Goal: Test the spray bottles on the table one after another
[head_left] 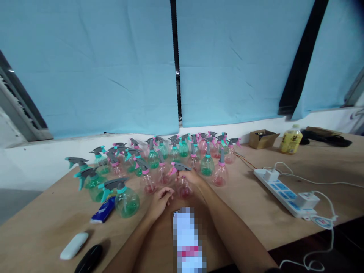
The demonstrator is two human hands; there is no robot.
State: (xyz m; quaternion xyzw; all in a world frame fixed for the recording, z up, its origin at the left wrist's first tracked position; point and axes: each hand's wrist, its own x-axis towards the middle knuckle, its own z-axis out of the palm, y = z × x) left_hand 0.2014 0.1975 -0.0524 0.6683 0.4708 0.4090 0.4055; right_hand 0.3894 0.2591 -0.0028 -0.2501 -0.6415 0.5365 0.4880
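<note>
A pink spray bottle (pixel 183 185) with a grey trigger head is stood upright on the wooden table (pixel 250 204), at the front edge of the crowd of bottles and just ahead of the person. It is gripped at the neck by the right hand (pixel 191 176), fingers wrapped closed around the collar under the head. The left hand (pixel 160 200) is laid low beside the bottle's base, fingers loosely curled, touching or nearly touching the belly; contact cannot be told for certain, nothing is seen held in it.

A pixelated white object (pixel 187 239) is seen between the forearms, near the table's front. To the left, a green spray bottle (pixel 125 199) is stood close by, with a blue packet (pixel 104 211) just beside it. A white oval case (pixel 74 246) and a black oval item (pixel 89 258) are lain near the front left edge.

Behind, many more pink and green spray bottles (pixel 170 151) are clustered upright. On the right, a white power strip (pixel 284 191) with chargers plugged in is placed, well apart from the hands. Further back a small cardboard box (pixel 262 138) and a yellow drink bottle (pixel 290 139) are set near the wall
</note>
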